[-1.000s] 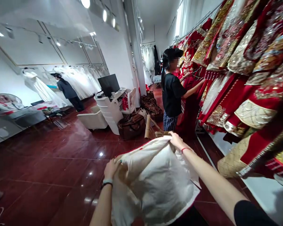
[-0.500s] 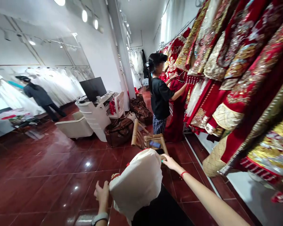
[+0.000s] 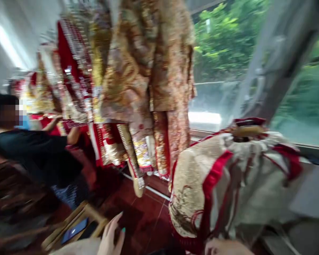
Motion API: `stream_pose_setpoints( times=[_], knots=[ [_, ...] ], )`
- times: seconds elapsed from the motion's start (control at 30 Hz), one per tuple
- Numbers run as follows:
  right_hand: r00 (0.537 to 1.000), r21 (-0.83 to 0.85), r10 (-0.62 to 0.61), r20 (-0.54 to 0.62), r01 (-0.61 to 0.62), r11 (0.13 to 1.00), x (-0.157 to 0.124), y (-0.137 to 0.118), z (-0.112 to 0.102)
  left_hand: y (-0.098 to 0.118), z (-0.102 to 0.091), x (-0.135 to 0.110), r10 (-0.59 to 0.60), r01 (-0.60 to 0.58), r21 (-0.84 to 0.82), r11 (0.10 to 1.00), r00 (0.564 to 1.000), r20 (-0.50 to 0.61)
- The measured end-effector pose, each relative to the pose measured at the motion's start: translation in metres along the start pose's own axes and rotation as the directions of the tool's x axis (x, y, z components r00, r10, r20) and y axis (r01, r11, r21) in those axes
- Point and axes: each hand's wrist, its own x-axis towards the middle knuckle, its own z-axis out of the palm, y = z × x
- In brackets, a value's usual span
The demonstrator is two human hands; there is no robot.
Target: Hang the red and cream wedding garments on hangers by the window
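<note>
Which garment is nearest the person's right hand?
The beige garment with broad red trim, lower right in the picture: the right hand is at its lower edge, while the other garments hang farther left.

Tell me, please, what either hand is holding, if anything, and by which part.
The left hand appears empty. The right hand is at the lower edge of the cream garment; whether it grips cannot be told.

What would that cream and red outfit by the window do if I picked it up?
The outfit would probably flop, since it falls in loose folds. Its patterned side may be a bit stiffer, because it bulges out roundly.
</note>
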Motion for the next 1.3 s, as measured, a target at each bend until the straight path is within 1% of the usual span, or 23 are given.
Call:
stream_pose_setpoints(
  times=[0.07, 0.1, 0.13, 0.17, 0.2, 0.23, 0.27, 0.3, 0.33, 0.4, 0.47, 0.5, 0.57, 0.6, 0.67, 0.73, 0.8, 0.93, 1.0, 1.1, 1.17, 1.23, 1.3],
  knots=[
    [0.975, 0.153, 0.11, -0.191, -0.081, 0.985, -0.054, 0.009, -0.06, 0.121, 0.044, 0.002, 0.223, -0.211, -0.132, 0.968, 0.972, 0.076],
    [0.925, 0.228, 0.141, -0.354, -0.061, 0.972, -0.076, 0.007, -0.088, 0.18, 0.062, -0.005, 0.347, -0.318, -0.191, 0.929, 0.927, 0.144],
    [0.821, 0.247, 0.142, -0.553, -0.001, 0.969, -0.095, 0.001, -0.115, 0.234, 0.079, -0.013, 0.465, -0.418, -0.247, 0.874, 0.868, 0.175],
    [0.675, 0.232, 0.124, -0.727, 0.071, 0.97, -0.111, -0.007, -0.14, 0.282, 0.095, -0.022, 0.562, -0.503, -0.286, 0.816, 0.807, 0.183],
    [0.513, 0.198, 0.102, -0.852, 0.136, 0.971, -0.124, -0.016, -0.161, 0.324, 0.111, -0.029, 0.629, -0.563, -0.311, 0.765, 0.758, 0.175],
    [0.355, 0.144, 0.071, -0.932, 0.184, 0.972, -0.133, -0.027, -0.18, 0.359, 0.128, -0.033, 0.669, -0.599, -0.327, 0.731, 0.724, 0.168],
    [0.235, 0.085, 0.032, -0.972, 0.219, 0.972, -0.14, -0.037, -0.195, 0.387, 0.146, -0.034, 0.676, -0.607, -0.334, 0.721, 0.722, 0.146],
    [0.152, 0.029, -0.008, -0.988, 0.243, 0.97, -0.145, -0.047, -0.208, 0.411, 0.164, -0.033, 0.662, -0.6, -0.33, 0.729, 0.74, 0.118],
    [0.111, -0.02, -0.05, -0.993, 0.26, 0.965, -0.147, -0.055, -0.219, 0.428, 0.183, -0.029, 0.626, -0.577, -0.309, 0.756, 0.776, 0.083],
    [0.092, -0.1, -0.128, -0.988, 0.256, 0.962, -0.147, -0.068, -0.238, 0.451, 0.217, -0.02, 0.532, -0.52, -0.207, 0.828, 0.847, 0.0],
    [0.085, -0.171, -0.186, -0.979, 0.156, 0.973, -0.141, -0.072, -0.252, 0.461, 0.243, -0.014, 0.461, -0.466, -0.067, 0.882, 0.884, -0.077],
    [0.092, -0.201, -0.208, -0.974, 0.081, 0.976, -0.137, -0.071, -0.257, 0.463, 0.252, -0.013, 0.442, -0.446, -0.018, 0.895, 0.89, -0.11],
    [0.148, -0.247, -0.24, -0.959, -0.031, 0.969, -0.129, -0.065, -0.263, 0.463, 0.266, -0.015, 0.412, -0.42, -0.011, 0.908, 0.896, -0.164],
    [0.192, -0.257, -0.244, -0.951, -0.049, 0.965, -0.126, -0.06, -0.263, 0.462, 0.271, -0.016, 0.391, -0.408, -0.06, 0.911, 0.902, -0.183],
    [0.278, -0.25, -0.233, -0.932, -0.027, 0.968, -0.124, -0.05, -0.26, 0.462, 0.28, -0.017, 0.3, -0.351, -0.269, 0.897, 0.929, -0.215],
    [0.332, -0.221, -0.219, -0.917, 0.032, 0.975, -0.128, -0.042, -0.255, 0.462, 0.287, -0.015, 0.189, -0.274, -0.483, 0.832, 0.958, -0.217],
    [0.366, -0.191, -0.227, -0.903, 0.132, 0.973, -0.137, -0.038, -0.251, 0.459, 0.293, -0.011, 0.123, -0.225, -0.605, 0.763, 0.971, -0.205],
    [0.397, -0.075, -0.201, -0.896, 0.31, 0.948, -0.156, -0.041, -0.249, 0.434, 0.3, -0.022, 0.1, -0.162, -0.708, 0.687, 0.987, -0.129],
    [0.373, -0.031, -0.163, -0.913, 0.334, 0.942, -0.159, -0.044, -0.25, 0.412, 0.303, -0.038, 0.084, -0.094, -0.759, 0.645, 0.995, -0.052],
    [0.316, -0.029, -0.145, -0.938, 0.343, 0.939, -0.155, -0.048, -0.249, 0.384, 0.302, -0.065, 0.069, 0.097, -0.841, 0.532, 0.985, 0.157],
    [0.32, -0.039, -0.16, -0.934, 0.355, 0.934, -0.149, -0.051, -0.25, 0.376, 0.29, -0.079, 0.103, 0.176, -0.862, 0.476, 0.962, 0.253],
    [0.34, -0.025, -0.167, -0.925, 0.386, 0.922, -0.142, -0.053, -0.255, 0.376, 0.269, -0.089, 0.193, 0.149, -0.835, 0.53, 0.937, 0.29],
    [0.355, 0.036, -0.122, -0.927, 0.408, 0.912, -0.137, -0.056, -0.264, 0.377, 0.248, -0.101, 0.285, 0.062, -0.764, 0.642, 0.906, 0.313]
  ],
)
